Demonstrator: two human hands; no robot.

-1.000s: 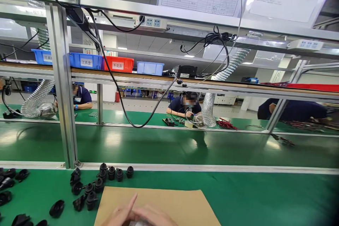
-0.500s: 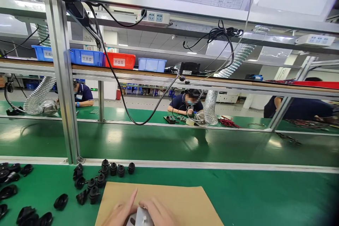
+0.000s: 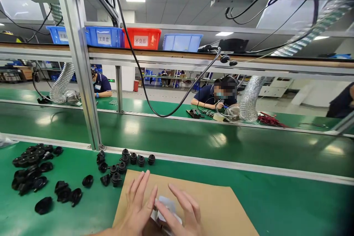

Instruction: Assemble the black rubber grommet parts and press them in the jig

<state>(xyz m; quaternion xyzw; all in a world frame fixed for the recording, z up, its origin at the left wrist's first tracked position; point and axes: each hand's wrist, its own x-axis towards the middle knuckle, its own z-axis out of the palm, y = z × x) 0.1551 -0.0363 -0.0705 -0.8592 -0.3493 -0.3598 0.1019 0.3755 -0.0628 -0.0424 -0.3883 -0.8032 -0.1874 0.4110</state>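
Hands are meeting at the bottom centre of the frame, over a brown cardboard sheet [image 3: 204, 206] that is lying flat on the green bench mat [image 3: 290, 206] — seemingly there to give a clean, firm patch for fiddly work. The left hand [image 3: 138, 206] is pinching a small white part [image 3: 166, 206] between thumb and fingers, the other fingers reaching up and fanned a little; the right hand [image 3: 184, 214] is coming in from the other side with its fingers loosely spread and curved over the same piece, so the two seem to be steadying it from both sides. What the white part is, I cannot tell, since the fingers are covering most of it. Just past the cardboard's upper left corner, small black rubber caps [image 3: 124, 162] are standing in a loose cluster, within easy reach of the left hand. Further toward the lower left, flatter black pieces [image 3: 30, 169] are lying in a scattered heap. Across the conveyor belt [image 3: 193, 140], in the middle of the frame, other workers in dark shirts are bending over their own bench — one beside a silver duct hose [image 3: 250, 99].
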